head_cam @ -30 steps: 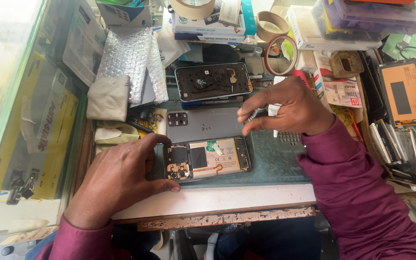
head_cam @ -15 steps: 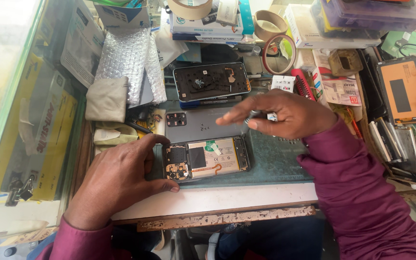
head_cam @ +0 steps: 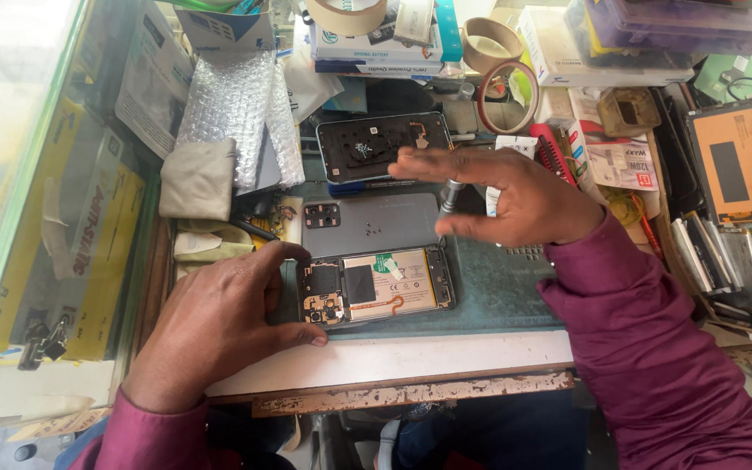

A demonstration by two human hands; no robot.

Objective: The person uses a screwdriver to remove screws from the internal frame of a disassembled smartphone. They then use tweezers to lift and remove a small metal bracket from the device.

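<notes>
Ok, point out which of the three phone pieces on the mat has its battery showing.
The opened phone nearest the bench edge, steadied by the left hand; the other two show only a grey back and a dark frame.

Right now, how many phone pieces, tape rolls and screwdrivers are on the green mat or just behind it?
Opened phone bodies: 2, one by the left hand, one behind
Grey back cover: 1
Tape rolls: 3
Screwdriver in right hand: 1
Total: 7
</notes>
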